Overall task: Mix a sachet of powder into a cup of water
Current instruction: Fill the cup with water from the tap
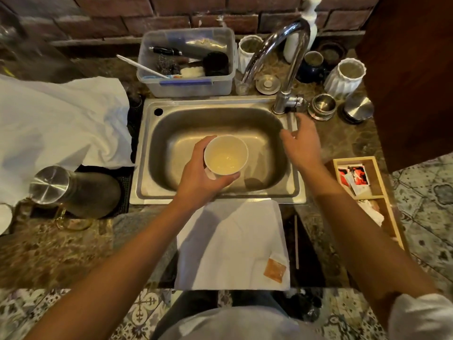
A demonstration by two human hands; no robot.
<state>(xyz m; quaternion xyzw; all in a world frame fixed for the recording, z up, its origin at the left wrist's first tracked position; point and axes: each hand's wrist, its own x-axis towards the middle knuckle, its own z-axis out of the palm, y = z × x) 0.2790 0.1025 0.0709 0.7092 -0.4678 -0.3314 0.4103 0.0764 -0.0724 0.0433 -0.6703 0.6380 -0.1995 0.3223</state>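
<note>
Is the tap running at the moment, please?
Off, it seems: no stream falls from the tap into the sink; the right hand reaches toward it.

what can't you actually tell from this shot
- Head view: whether the cup holds water; glare on its pale inside.
- Print on the orange sachet: too small.
- Tap handle position: blurred, right hand near it.
- Cup's outer wall: covered by left hand.

Dim warm light, glare on tap (282, 50), edges warped and blurred
</note>
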